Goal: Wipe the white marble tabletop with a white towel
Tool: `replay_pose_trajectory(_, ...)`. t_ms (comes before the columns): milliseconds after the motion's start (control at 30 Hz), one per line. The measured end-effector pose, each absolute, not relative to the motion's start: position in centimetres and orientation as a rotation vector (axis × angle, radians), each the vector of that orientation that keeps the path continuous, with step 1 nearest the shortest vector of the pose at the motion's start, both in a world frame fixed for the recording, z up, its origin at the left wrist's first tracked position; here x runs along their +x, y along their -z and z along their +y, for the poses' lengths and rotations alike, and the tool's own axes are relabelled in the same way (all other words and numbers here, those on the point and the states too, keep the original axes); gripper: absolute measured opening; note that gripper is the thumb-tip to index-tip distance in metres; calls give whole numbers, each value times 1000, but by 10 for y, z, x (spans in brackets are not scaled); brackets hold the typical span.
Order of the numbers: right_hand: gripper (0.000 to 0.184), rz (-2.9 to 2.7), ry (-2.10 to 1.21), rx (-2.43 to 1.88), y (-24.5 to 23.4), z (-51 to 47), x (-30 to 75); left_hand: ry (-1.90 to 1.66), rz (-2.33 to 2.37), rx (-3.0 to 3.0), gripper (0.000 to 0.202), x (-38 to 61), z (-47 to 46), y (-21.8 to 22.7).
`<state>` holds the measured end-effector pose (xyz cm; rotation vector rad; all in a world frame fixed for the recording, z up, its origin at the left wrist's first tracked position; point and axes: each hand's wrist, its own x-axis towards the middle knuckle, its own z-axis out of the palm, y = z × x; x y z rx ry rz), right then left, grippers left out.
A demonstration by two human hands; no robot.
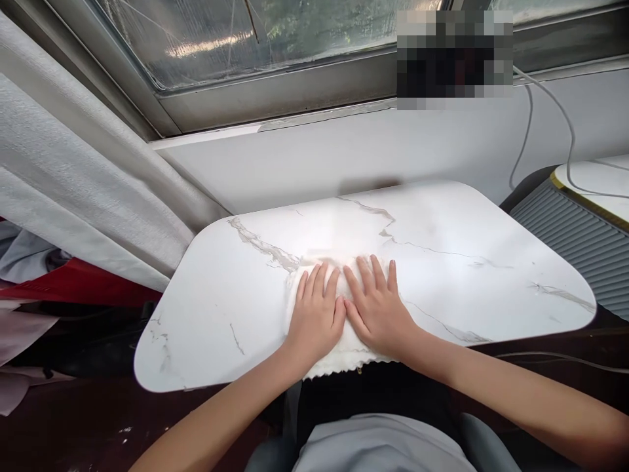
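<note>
A white, fluffy cloth point(339, 354) with a scalloped edge lies on the white marble-patterned table point(442, 262), its near edge reaching the table's front. My left hand point(318, 311) rests flat on the left part of the cloth, fingers stretched away from me. Beside it, my right hand point(378, 308) presses flat on the right part, fingers spread. The two thumbs meet or nearly meet in the middle. Both palms cover much of the cloth, so whether it is folded cannot be seen.
A pale curtain point(88, 144) hangs at the left, touching or close to the table. Behind the table are a white wall point(295, 164) and a window point(246, 39). At the right stands a ribbed grey unit point(580, 242) with a white cable point(570, 131) above it.
</note>
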<state>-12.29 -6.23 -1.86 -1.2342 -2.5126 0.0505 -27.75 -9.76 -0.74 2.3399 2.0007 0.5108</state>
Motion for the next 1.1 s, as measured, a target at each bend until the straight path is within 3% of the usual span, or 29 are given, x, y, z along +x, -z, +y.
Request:
replay_pose_trajectory(467, 60, -2635, -108, -810, 14, -66, -165, -512, 2140, 2285, 52, -322, -124, 12)
replay_pose_trajectory(1100, 55, -2392, -224, -1350, 14, 117, -226, -750, 2005, 2249, 38, -371, 100, 7)
